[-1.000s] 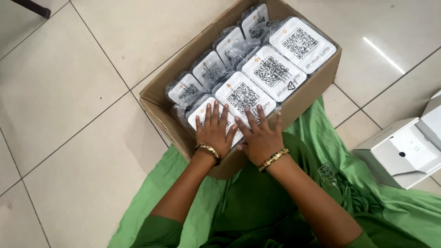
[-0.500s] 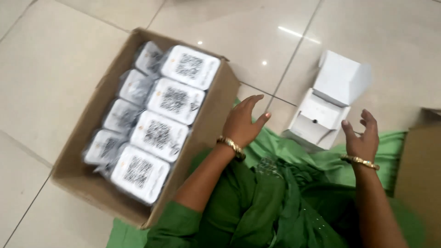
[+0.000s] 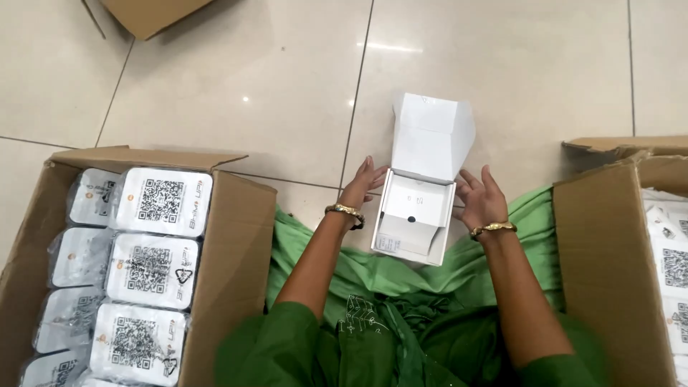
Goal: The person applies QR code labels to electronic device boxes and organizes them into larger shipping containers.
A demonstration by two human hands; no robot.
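A person in green clothing sits on a tiled floor [image 3: 236, 86]. The left hand [image 3: 364, 186] and right hand [image 3: 480, 201], each with a gold bangle, flank a small white box [image 3: 414, 222] with its lid flipped up, resting at the edge of the green fabric [image 3: 401, 287]. Both grips are open, fingers touching the box's sides. Beside the left arm stands a cardboard carton [image 3: 229, 251] packed with wrapped white packages [image 3: 163, 202]; another carton [image 3: 609, 251] stands on the right.
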